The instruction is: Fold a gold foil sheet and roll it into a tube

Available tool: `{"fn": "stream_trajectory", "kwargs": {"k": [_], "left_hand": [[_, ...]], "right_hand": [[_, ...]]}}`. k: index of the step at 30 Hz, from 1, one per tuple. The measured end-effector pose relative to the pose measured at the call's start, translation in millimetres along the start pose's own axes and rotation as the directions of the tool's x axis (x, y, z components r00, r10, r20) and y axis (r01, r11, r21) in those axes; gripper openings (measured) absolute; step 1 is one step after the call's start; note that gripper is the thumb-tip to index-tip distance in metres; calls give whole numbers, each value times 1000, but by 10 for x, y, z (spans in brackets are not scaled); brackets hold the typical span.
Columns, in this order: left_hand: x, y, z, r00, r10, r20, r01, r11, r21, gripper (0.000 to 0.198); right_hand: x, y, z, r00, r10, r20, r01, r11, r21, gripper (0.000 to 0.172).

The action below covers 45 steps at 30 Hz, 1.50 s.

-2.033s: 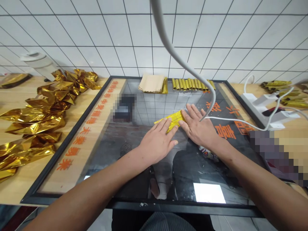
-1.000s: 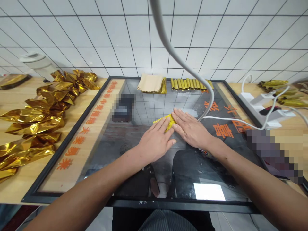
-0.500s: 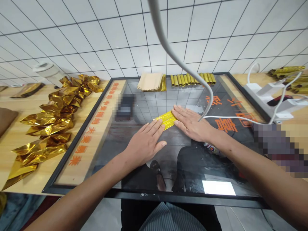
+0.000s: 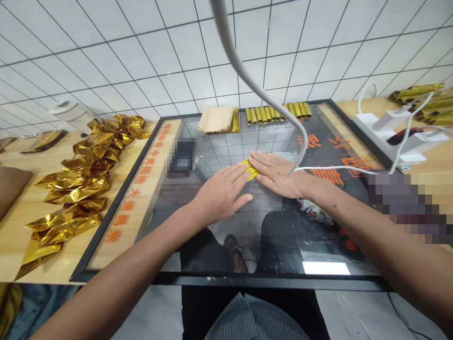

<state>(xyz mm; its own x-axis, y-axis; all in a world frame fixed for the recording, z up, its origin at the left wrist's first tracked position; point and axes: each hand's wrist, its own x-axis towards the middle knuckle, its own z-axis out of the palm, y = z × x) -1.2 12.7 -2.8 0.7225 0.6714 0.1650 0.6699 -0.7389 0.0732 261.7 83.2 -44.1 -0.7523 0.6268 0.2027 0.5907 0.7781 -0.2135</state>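
Under my fingers a small piece of gold foil paper [image 4: 252, 174] lies on the glass panel [image 4: 226, 208]; much of it is covered by the hands. My left hand [image 4: 223, 190] rests flat on its left part, fingers straight and thumb apart. From the right, my right hand [image 4: 278, 174] presses flat on its other end, fingers extended. Neither hand grips anything. Beyond them sit a stack of tan-backed gold paper sheets [image 4: 215, 119] and a row of rolled gold paper tubes [image 4: 262, 114].
Folded gold foil shapes [image 4: 78, 184] lie in a heap on the left. A blurred phone-like object [image 4: 181, 157] is on the glass. A white cable [image 4: 244, 66] hangs in front, near my right hand. A power strip [image 4: 387, 134] and more gold rolls [image 4: 417, 92] stand right.
My hands have come closer together over the gold paper, the left sliding right, so less of the paper shows. The view has shifted slightly.
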Motion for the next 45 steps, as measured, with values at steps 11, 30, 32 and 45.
{"fn": "stream_trajectory", "kwargs": {"k": [11,30,32,45], "left_hand": [[149,-90,154,995,43,88,-40,999,-34,58],[-316,-103,177,999,0,45,1,1000,-30,53],[-367,-114,167,1000,-1,30,2,999,-32,53],[-600,-117,87,999,-19,26,21,998,-67,53]], "right_hand": [[27,-2,-73,994,33,105,-35,999,16,72],[-10,58,-23,999,-11,45,11,1000,10,70],[-7,53,-34,999,-5,48,4,1000,12,70],[-7,4,-98,998,17,61,-20,999,41,71]]}}
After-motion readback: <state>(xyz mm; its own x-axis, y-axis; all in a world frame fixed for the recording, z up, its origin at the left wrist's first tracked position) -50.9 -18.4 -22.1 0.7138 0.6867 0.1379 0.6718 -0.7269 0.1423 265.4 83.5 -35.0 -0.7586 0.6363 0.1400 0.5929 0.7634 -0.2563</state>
